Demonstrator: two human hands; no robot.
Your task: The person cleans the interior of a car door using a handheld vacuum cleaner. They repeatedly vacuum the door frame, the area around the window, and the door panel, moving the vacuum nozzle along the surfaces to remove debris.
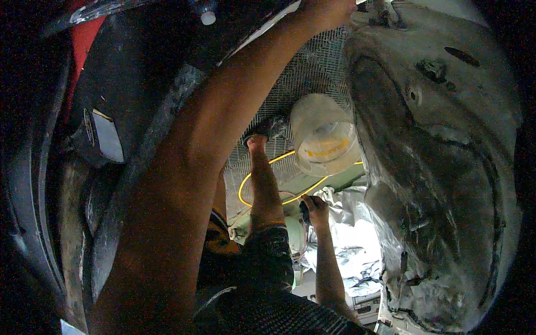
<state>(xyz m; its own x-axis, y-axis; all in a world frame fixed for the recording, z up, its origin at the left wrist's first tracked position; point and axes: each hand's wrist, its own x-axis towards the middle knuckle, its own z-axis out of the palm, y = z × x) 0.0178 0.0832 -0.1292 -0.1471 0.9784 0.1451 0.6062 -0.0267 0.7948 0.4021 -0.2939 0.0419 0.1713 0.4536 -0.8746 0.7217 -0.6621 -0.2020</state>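
My left arm crosses the view from the lower left to the top. My left hand (333,13) is at the upper edge, beside the top of a dusty grey vehicle door shell (423,138); its fingers are mostly cut off, so its grip is unclear. Lower down, my right hand (318,209) pinches a small dark object (305,211), too dim to identify. This hand is apart from the door, above a crumpled silvery sheet (347,217). The door's inner face has openings and bare, smudged metal.
A translucent plastic bucket (305,121) with orange writing stands on the patterned metal floor (326,54). A yellow hose (240,188) loops near my foot (256,141). Dark vehicle trim (167,100) lies at left. Behind my arm is a white cap (208,17). Cases (367,307) sit lower right.
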